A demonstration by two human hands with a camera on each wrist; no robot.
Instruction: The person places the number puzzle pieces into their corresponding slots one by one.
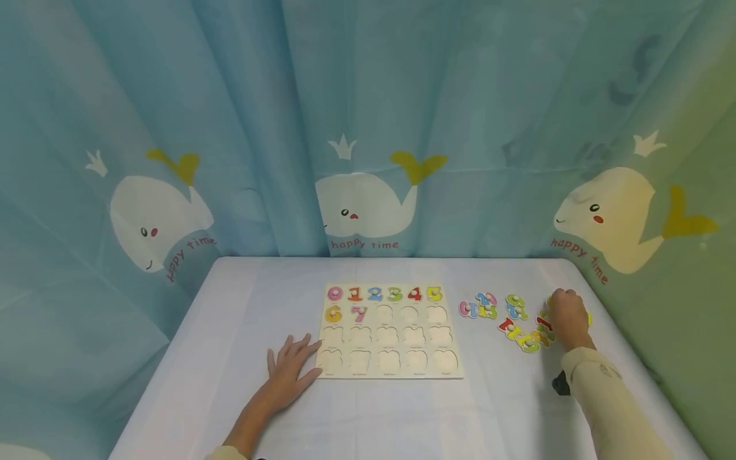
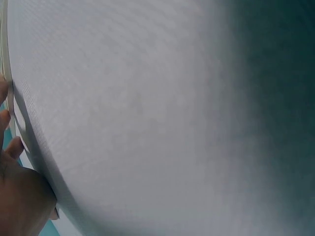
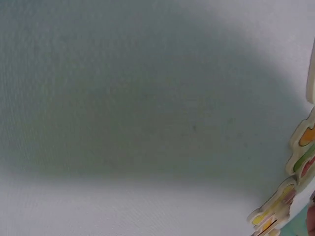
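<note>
Judging by the board (image 1: 374,347), which lies on the middle of the worktop (image 1: 391,421) back toward its far edge, the work looks a little over a third done. Eight number pieces (image 1: 335,294) sit in their places: 0 to 5 fill the top row, and 6 and 7 begin the second. Left to fill are thirteen bare recesses (image 1: 388,336): three at the right of the second row, five in the third and five in the fourth.

The loose pieces (image 1: 507,328) lie between the board and the worktop's right edge, toward the far right corner. Three overlap in the group nearest the board, two touch in the next, and at least two lie nearer the front edge. More are bunched under the right hand (image 1: 569,319), which covers part of the heap, so a full count is not possible. Its fingers are bent down over that heap; whether they pinch a piece I cannot tell, as the tips are mostly hidden and the right wrist view catches only a sliver of finger.

The left hand (image 1: 287,370) is released, fingers spread flat, tips touching the board's left side.

There are one board, two hands, two sleeves (image 1: 609,396) and, on the curtain (image 1: 460,96), three whales (image 1: 368,207) with three crowns (image 1: 343,148).
</note>
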